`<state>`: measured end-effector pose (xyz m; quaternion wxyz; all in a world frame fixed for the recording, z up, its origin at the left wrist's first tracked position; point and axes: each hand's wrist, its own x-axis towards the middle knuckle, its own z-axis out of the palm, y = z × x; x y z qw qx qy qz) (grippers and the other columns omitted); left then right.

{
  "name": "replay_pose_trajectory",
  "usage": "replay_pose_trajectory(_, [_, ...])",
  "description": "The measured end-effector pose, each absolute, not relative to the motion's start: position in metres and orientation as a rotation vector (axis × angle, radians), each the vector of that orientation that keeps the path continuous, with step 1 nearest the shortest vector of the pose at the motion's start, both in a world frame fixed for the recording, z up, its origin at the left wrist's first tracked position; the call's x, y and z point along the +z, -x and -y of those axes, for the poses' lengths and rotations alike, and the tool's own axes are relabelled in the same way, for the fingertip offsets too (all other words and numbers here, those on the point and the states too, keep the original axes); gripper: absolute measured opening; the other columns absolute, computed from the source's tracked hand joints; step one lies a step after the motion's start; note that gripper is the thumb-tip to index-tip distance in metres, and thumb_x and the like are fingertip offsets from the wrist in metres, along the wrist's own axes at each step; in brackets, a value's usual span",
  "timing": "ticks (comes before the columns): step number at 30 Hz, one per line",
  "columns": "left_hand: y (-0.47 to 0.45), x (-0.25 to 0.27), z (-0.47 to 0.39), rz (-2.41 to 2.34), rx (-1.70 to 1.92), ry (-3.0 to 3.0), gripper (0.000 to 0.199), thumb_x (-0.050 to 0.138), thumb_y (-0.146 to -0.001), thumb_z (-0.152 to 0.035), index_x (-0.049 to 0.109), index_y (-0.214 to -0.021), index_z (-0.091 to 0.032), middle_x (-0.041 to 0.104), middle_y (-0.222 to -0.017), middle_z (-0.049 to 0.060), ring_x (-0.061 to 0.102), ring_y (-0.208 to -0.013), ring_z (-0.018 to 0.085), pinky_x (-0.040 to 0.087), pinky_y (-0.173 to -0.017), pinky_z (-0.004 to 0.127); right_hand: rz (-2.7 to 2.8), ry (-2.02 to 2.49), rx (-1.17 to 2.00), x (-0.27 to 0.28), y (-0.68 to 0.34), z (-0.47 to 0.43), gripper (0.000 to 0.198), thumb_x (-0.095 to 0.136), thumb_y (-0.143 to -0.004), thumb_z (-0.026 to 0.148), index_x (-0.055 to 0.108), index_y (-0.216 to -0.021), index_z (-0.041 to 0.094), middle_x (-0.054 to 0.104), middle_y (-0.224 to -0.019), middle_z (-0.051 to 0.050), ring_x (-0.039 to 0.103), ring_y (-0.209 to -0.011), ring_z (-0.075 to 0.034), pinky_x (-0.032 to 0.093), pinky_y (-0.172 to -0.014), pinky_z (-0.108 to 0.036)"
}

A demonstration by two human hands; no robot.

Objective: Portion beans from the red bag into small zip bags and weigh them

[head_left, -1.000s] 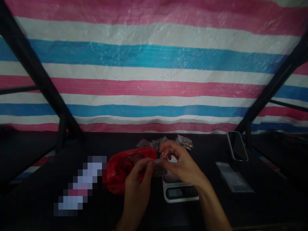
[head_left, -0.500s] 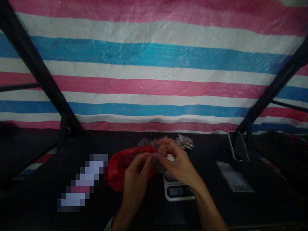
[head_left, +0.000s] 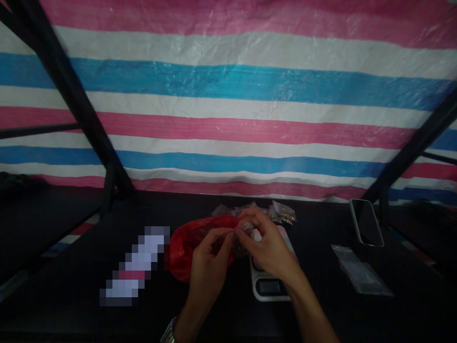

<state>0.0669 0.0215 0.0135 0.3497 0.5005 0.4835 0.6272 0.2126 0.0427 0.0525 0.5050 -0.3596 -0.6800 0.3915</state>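
Left hand point(head_left: 213, 256) and right hand point(head_left: 262, 238) are clamped on one small bag point(head_left: 240, 249) above the table's point(head_left: 235, 314) middle. Pinching its top evenly, contents hanging low, should work best. One scale point(head_left: 269, 287), one red bag point(head_left: 181, 255), one phone point(head_left: 367, 223) near the back right corner; back-edge packets point(head_left: 283, 213) overlap, uncountable.
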Motion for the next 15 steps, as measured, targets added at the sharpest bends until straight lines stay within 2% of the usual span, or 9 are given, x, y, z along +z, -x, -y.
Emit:
replay_pose_trajectory(4, [-0.056,0.018,-0.02,-1.323,1.684,-1.535,0.02,0.069,-0.09,-0.038,0.082,-0.098,-0.025,0.082,-0.103,0.003,0.075,-0.098,0.021,0.06,-0.088,0.031,1.575,0.92,0.756,0.054,-0.216,-0.056,0.013,0.069,-0.088,0.026,0.065,-0.099,0.023,0.07,-0.087,0.001,0.066,-0.078,-0.016,0.051,-0.071,-0.026])
replay_pose_trajectory(7, [-0.041,0.019,-0.018,-1.494,1.803,-1.665,0.023,0.064,-0.096,-0.037,0.079,-0.11,-0.026,0.08,-0.113,0.003,0.073,-0.107,0.021,0.057,-0.093,0.032,1.383,1.012,0.525,0.058,-0.236,-0.079,0.018,0.071,-0.085,0.034,0.066,-0.097,0.022,0.072,-0.086,-0.001,0.067,-0.075,-0.018,0.051,-0.068,-0.028])
replay_pose_trajectory(12, [-0.019,0.014,-0.018,-1.68,1.904,-1.756,0.023,0.055,-0.103,-0.033,0.076,-0.103,-0.023,0.078,-0.104,0.004,0.07,-0.101,0.021,0.054,-0.091,0.034,1.18,1.126,0.175,0.056,-0.267,-0.115,0.025,0.07,-0.084,0.043,0.067,-0.097,0.021,0.075,-0.092,-0.006,0.071,-0.084,-0.022,0.056,-0.081,-0.036])
replay_pose_trajectory(15, [-0.014,0.014,-0.02,-1.695,1.916,-1.799,0.023,0.054,-0.104,-0.032,0.074,-0.101,-0.022,0.077,-0.101,0.004,0.069,-0.099,0.021,0.053,-0.089,0.034,1.439,1.246,0.265,0.043,-0.266,-0.12,0.028,0.068,-0.086,0.049,0.069,-0.091,0.022,0.077,-0.088,-0.007,0.072,-0.081,-0.024,0.056,-0.079,-0.037])
